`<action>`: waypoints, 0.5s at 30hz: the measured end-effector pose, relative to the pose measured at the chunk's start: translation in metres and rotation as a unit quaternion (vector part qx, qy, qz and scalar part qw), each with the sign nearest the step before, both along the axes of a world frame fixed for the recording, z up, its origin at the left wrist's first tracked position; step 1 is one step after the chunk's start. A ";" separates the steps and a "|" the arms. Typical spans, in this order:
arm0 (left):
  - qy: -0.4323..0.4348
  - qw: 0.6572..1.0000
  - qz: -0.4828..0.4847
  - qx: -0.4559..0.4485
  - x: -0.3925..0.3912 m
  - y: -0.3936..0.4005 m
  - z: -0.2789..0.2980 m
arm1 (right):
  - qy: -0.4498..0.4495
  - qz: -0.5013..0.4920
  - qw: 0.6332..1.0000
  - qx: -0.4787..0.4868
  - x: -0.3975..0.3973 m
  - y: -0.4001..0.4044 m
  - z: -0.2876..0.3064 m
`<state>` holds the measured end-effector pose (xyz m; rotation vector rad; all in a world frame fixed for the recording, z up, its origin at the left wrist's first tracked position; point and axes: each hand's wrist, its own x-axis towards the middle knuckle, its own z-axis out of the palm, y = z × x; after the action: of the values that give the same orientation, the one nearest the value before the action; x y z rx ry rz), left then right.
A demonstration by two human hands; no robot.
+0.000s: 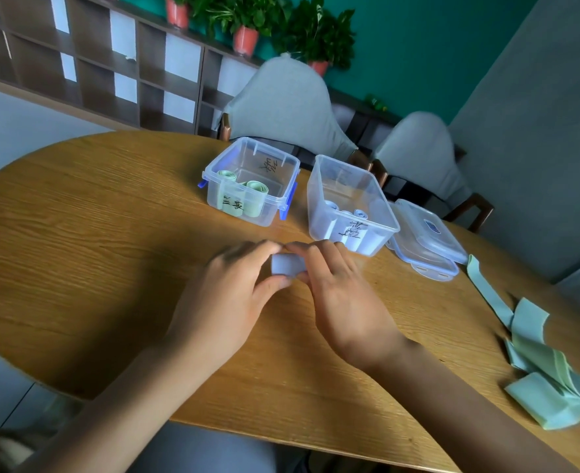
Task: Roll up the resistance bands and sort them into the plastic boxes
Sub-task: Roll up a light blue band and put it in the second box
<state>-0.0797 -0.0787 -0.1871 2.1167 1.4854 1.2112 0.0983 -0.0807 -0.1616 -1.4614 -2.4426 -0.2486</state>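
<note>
From the head view, both hands meet over the middle of the wooden table (77, 233). The left hand (227, 295) and the right hand (343, 302) pinch a small pale-blue rolled band (286, 264) between them, thumbs under its near side and fingertips curled over its far side, so the roll sits just above or on the tabletop; which of the two I cannot tell.

Beyond the hands, near the far edge of the table, stand two clear plastic boxes, both without lids. The left box (283, 199), with blue latches, holds green rolls (257, 187). The right box (319, 206) is just beyond the right hand's fingertips and holds pale-blue rolls (360, 214). Just right of it, touching or nearly so, lie stacked clear lids (428, 244).

At the table's right edge lies a loose heap of green bands (547, 380), unrolled, one strip trailing up toward the lids.

The broad left half of the table is bare wood out to its rounded edge, and the strip between the hands and the near edge is open too. Two grey-covered chairs (281, 107) stand close behind the far edge.
</note>
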 end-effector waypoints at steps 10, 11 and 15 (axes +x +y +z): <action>-0.067 0.996 -0.056 0.000 0.012 0.000 0.002 | 0.113 0.009 0.993 -0.034 0.015 -0.020 0.025; -0.083 0.994 -0.063 -0.012 0.014 0.000 0.002 | 0.163 -0.005 0.985 -0.055 0.015 -0.022 0.026; -0.121 0.988 -0.084 -0.041 0.019 0.000 -0.002 | 0.312 -0.046 0.942 -0.116 0.018 -0.029 0.031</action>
<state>-0.0602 -0.0786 -0.1893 1.9180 1.2066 1.2689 0.1161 -0.1096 -0.1310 -1.4580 -1.9295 0.4399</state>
